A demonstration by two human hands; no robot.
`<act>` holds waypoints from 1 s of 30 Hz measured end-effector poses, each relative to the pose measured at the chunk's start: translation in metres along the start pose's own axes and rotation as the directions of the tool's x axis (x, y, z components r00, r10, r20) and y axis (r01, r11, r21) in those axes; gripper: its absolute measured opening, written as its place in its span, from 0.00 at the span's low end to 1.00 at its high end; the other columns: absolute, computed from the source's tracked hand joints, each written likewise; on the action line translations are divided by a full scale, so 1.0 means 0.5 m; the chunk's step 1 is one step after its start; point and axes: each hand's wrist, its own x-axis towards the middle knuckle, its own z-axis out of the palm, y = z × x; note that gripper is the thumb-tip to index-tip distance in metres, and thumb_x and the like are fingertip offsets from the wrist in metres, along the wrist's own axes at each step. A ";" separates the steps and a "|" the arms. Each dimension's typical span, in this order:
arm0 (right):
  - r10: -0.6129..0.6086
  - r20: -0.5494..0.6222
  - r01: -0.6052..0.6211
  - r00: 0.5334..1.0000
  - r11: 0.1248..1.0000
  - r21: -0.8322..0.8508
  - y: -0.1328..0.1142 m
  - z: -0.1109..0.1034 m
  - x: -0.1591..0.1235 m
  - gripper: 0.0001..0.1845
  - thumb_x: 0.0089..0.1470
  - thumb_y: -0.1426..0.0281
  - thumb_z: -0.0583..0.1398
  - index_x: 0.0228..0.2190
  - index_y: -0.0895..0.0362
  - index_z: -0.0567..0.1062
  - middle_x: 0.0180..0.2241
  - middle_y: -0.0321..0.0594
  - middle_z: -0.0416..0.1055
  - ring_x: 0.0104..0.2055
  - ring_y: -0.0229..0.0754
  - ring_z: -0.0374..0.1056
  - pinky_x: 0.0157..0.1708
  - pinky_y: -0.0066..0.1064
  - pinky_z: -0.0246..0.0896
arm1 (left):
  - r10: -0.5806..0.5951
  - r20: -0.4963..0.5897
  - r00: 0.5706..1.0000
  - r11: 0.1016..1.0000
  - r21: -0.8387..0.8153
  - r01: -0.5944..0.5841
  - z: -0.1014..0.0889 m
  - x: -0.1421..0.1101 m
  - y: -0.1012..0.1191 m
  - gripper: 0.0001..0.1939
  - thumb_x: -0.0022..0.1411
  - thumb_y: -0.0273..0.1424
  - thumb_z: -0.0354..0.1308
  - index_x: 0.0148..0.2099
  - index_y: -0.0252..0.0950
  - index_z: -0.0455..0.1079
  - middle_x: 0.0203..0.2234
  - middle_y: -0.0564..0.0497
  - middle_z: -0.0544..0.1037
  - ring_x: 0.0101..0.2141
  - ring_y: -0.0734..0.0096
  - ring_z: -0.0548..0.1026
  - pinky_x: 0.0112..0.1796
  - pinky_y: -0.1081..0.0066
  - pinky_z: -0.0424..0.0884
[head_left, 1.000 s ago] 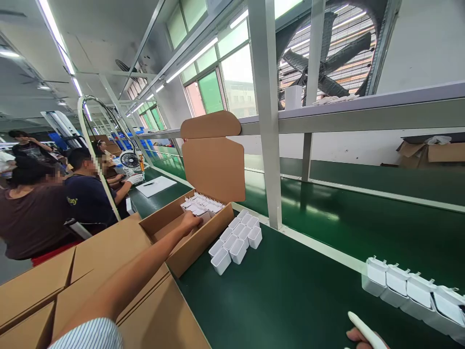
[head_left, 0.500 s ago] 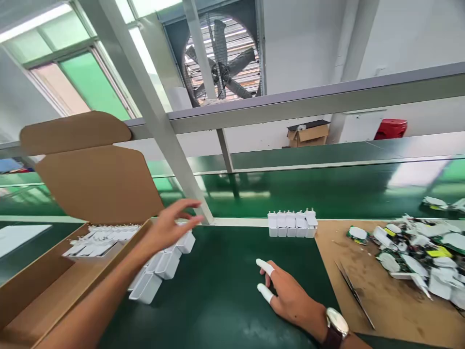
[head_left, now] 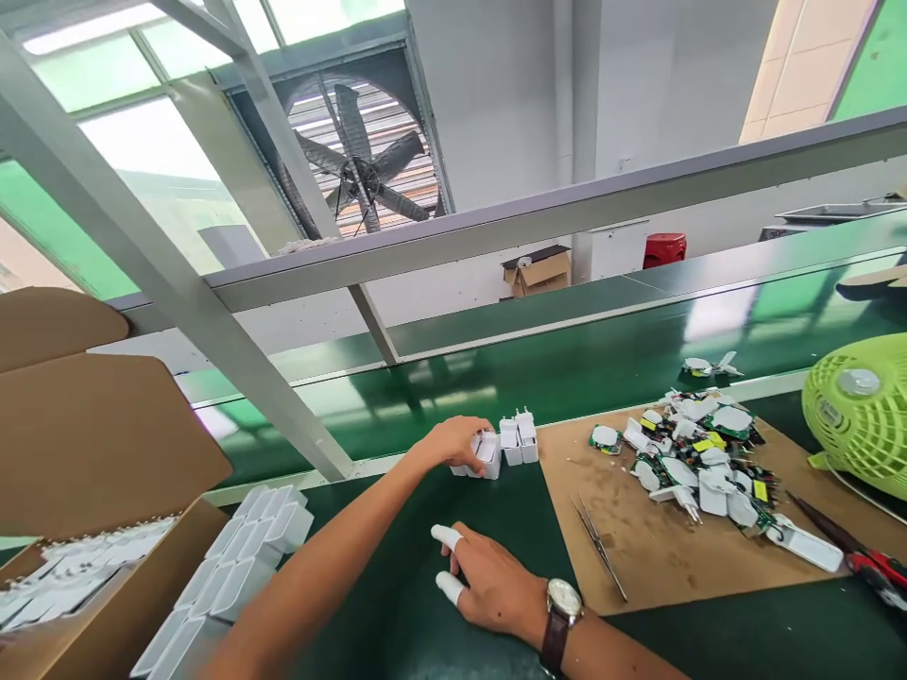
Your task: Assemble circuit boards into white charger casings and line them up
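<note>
My left hand [head_left: 460, 446] is wrapped around the left part of a row of white plug chargers [head_left: 487, 455] by the table's back edge. Two more white chargers with pins pointing up [head_left: 520, 438] stand just right of it, outside the grip. My right hand [head_left: 492, 578] hovers over the green table with nothing in it, thumb and forefinger apart. White finger cots cover both those fingertips, and a watch [head_left: 564, 600] is on the wrist. Left of my left forearm sit rows of white open-topped charger cases [head_left: 237, 557].
An open cardboard box [head_left: 162, 557] with white pinned parts stands at the left. On a brown board [head_left: 567, 472] lie tweezers [head_left: 599, 546], a heap of circuit boards and white parts [head_left: 701, 453], and red-handled pliers [head_left: 861, 557]. A green fan [head_left: 861, 411] stands far right.
My left hand has moved right from beside the box and closed on several chargers in the row. The view has turned to the right. My right hand keeps its open pose.
</note>
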 end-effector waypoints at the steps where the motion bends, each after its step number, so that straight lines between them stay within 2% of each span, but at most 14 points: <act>1: -0.006 0.000 0.006 1.000 1.000 -0.014 -0.001 -0.001 0.001 0.27 0.57 0.74 0.59 0.58 0.58 0.68 0.44 0.45 0.72 0.40 0.46 0.70 0.42 0.36 0.69 | 0.019 0.029 0.999 1.000 0.004 -0.019 0.000 -0.014 -0.010 0.37 0.44 0.33 0.76 0.58 0.46 0.72 0.53 0.48 0.78 0.54 0.45 0.74 0.52 0.58 0.71; 4: -0.029 -0.021 0.029 0.999 0.999 -0.030 -0.002 -0.002 0.001 0.25 0.57 0.74 0.59 0.56 0.58 0.68 0.43 0.44 0.72 0.39 0.46 0.70 0.41 0.36 0.70 | 0.064 0.022 0.998 0.998 -0.018 -0.064 0.006 -0.065 -0.041 0.46 0.42 0.38 0.78 0.64 0.47 0.68 0.63 0.45 0.69 0.63 0.41 0.65 0.59 0.55 0.66; 7: -0.036 -0.025 0.036 0.999 0.999 -0.028 -0.003 -0.003 0.000 0.24 0.58 0.74 0.59 0.56 0.59 0.68 0.43 0.45 0.72 0.40 0.47 0.70 0.42 0.37 0.70 | -0.016 -0.188 0.982 0.995 -0.103 -0.004 0.020 -0.108 -0.057 0.67 0.41 0.51 0.76 0.76 0.43 0.46 0.72 0.36 0.50 0.70 0.35 0.49 0.64 0.48 0.57; 9: -0.028 -0.012 0.028 1.000 0.999 -0.026 -0.002 -0.006 0.000 0.24 0.58 0.74 0.59 0.56 0.60 0.68 0.43 0.45 0.72 0.41 0.47 0.71 0.43 0.38 0.70 | -0.158 -0.249 0.955 0.976 -0.186 0.112 0.034 -0.121 -0.053 0.73 0.43 0.58 0.72 0.77 0.38 0.32 0.70 0.31 0.52 0.69 0.33 0.53 0.63 0.46 0.58; 12: -0.027 -0.010 0.027 1.000 1.000 0.007 0.002 -0.003 0.000 0.27 0.58 0.74 0.58 0.59 0.59 0.66 0.44 0.45 0.72 0.40 0.47 0.71 0.43 0.39 0.70 | -0.314 -0.209 0.926 0.927 -0.279 0.252 0.071 -0.117 -0.026 0.75 0.44 0.59 0.69 0.77 0.37 0.24 0.64 0.32 0.65 0.62 0.32 0.65 0.58 0.47 0.65; 16: -0.028 -0.069 0.035 0.997 0.994 0.104 0.021 0.030 -0.014 0.24 0.60 0.75 0.56 0.58 0.58 0.68 0.42 0.43 0.71 0.38 0.44 0.70 0.44 0.39 0.70 | -0.346 -0.320 0.882 0.906 -0.359 0.225 0.127 -0.112 0.011 0.71 0.43 0.45 0.70 0.77 0.34 0.28 0.60 0.32 0.71 0.59 0.33 0.70 0.56 0.48 0.68; 19: -0.020 -0.105 0.041 0.994 0.980 0.194 0.055 0.064 -0.027 0.26 0.63 0.72 0.54 0.62 0.55 0.64 0.43 0.42 0.71 0.38 0.42 0.70 0.42 0.36 0.70 | -0.390 -0.382 0.838 0.881 -0.419 0.219 0.115 -0.147 -0.011 0.72 0.40 0.43 0.70 0.77 0.29 0.31 0.62 0.31 0.68 0.60 0.36 0.69 0.57 0.51 0.69; 21: -0.011 -0.081 0.028 0.997 0.975 0.220 0.084 0.082 -0.031 0.25 0.65 0.68 0.53 0.63 0.54 0.64 0.43 0.42 0.71 0.37 0.42 0.70 0.42 0.36 0.70 | -0.411 -0.492 0.768 0.877 -0.443 0.186 0.071 -0.211 -0.057 0.71 0.41 0.44 0.71 0.77 0.29 0.33 0.65 0.31 0.65 0.62 0.37 0.66 0.59 0.52 0.68; 22: -0.013 -0.049 0.023 0.999 0.974 0.225 0.098 0.089 -0.032 0.25 0.65 0.67 0.54 0.62 0.54 0.65 0.42 0.42 0.71 0.37 0.42 0.70 0.41 0.36 0.70 | -0.422 -0.566 0.709 0.882 -0.439 0.175 0.041 -0.256 -0.088 0.70 0.42 0.44 0.71 0.77 0.29 0.34 0.66 0.32 0.64 0.63 0.38 0.65 0.60 0.52 0.67; 23: -0.007 -0.017 0.011 1.000 0.974 0.225 0.111 0.095 -0.034 0.24 0.65 0.65 0.54 0.61 0.54 0.65 0.42 0.43 0.72 0.37 0.42 0.71 0.40 0.36 0.71 | -0.437 -0.642 0.631 0.887 -0.425 0.181 0.008 -0.308 -0.122 0.68 0.43 0.44 0.71 0.76 0.30 0.37 0.66 0.33 0.63 0.64 0.38 0.64 0.61 0.52 0.66; 25: 0.019 0.034 -0.026 0.999 0.974 0.226 0.129 0.104 -0.039 0.24 0.63 0.64 0.55 0.59 0.54 0.66 0.42 0.43 0.73 0.37 0.43 0.71 0.39 0.35 0.71 | -0.508 -0.722 0.470 0.860 -0.393 0.325 -0.057 -0.426 -0.196 0.63 0.44 0.41 0.73 0.75 0.34 0.42 0.66 0.38 0.64 0.64 0.42 0.66 0.63 0.55 0.64; 26: 0.039 0.047 -0.049 0.998 0.972 0.230 0.134 0.105 -0.042 0.25 0.62 0.63 0.56 0.59 0.54 0.67 0.43 0.44 0.73 0.37 0.43 0.71 0.39 0.35 0.71 | -0.546 -0.732 0.407 0.830 -0.405 0.384 -0.083 -0.487 -0.234 0.63 0.44 0.38 0.73 0.74 0.33 0.42 0.67 0.37 0.63 0.65 0.43 0.64 0.65 0.55 0.61; 28: 0.084 0.058 -0.096 0.995 0.964 0.246 0.138 0.105 -0.046 0.24 0.60 0.62 0.57 0.57 0.52 0.69 0.44 0.44 0.74 0.38 0.43 0.72 0.38 0.34 0.71 | -0.614 -0.723 0.317 0.763 -0.440 0.473 -0.112 -0.603 -0.307 0.61 0.45 0.34 0.73 0.74 0.31 0.42 0.71 0.34 0.53 0.69 0.39 0.55 0.68 0.51 0.53; 30: 0.137 0.075 -0.152 0.988 0.951 0.271 0.137 0.102 -0.046 0.24 0.55 0.61 0.60 0.53 0.52 0.71 0.44 0.44 0.75 0.39 0.44 0.73 0.36 0.33 0.71 | -0.690 -0.675 0.260 0.682 -0.488 0.545 -0.099 -0.699 -0.368 0.57 0.48 0.31 0.72 0.73 0.28 0.43 0.70 0.32 0.55 0.67 0.38 0.57 0.66 0.48 0.55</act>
